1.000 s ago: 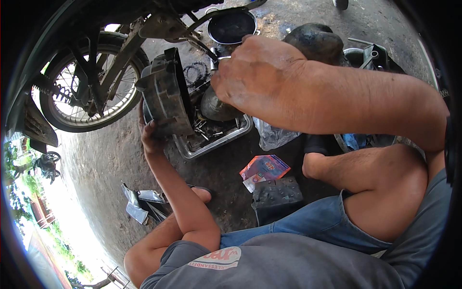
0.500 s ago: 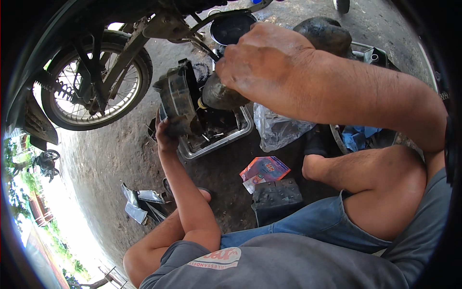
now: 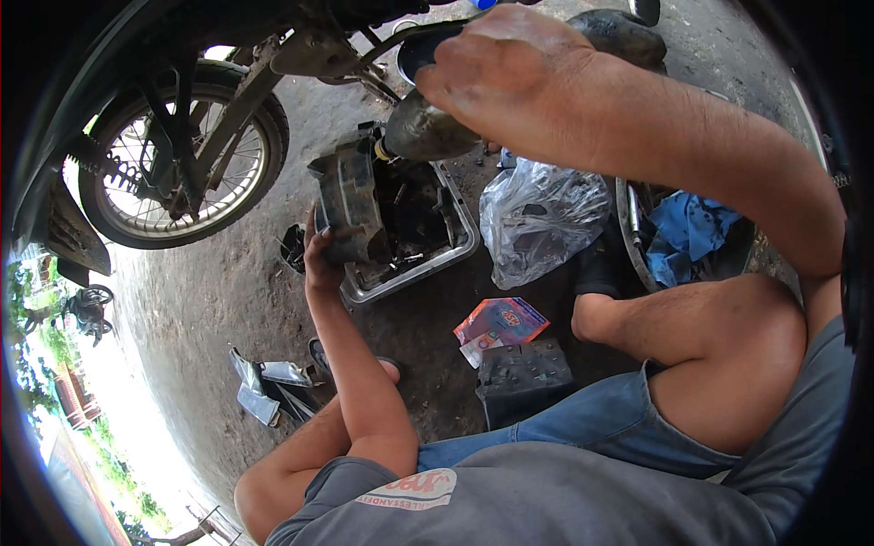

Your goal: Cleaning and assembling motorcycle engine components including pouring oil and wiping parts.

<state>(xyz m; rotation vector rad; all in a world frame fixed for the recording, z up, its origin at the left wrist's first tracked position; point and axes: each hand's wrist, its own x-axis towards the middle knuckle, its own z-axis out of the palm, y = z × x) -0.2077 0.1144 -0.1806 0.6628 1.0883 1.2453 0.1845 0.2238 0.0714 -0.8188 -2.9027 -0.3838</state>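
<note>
My left hand [image 3: 322,257] grips the near end of a black plastic housing [image 3: 349,202], fingers wrapped round its edge. The housing is tilted over a silver-rimmed metal tray [image 3: 421,281] with dark, dirty contents. My right hand [image 3: 510,77] is closed on a grimy dark bottle [image 3: 431,133], which lies nearly level. Its yellowish neck [image 3: 382,149] points left, at the far end of the housing. Whether liquid comes out I cannot tell. The fingers under the bottle are mostly hidden by the back of my hand.
A motorcycle wheel [image 3: 196,155] stands at the left. Right of the tray lies a clear plastic bag [image 3: 542,214], with a blue cloth [image 3: 687,232] beyond. A dark basin [image 3: 417,59] sits behind my right hand. Near my legs are a colourful packet [image 3: 501,323] and a black box [image 3: 525,369].
The right hand and bottle have moved up and away, bringing the neck to the housing's far end. My left hand has tipped the housing lower over the tray.
</note>
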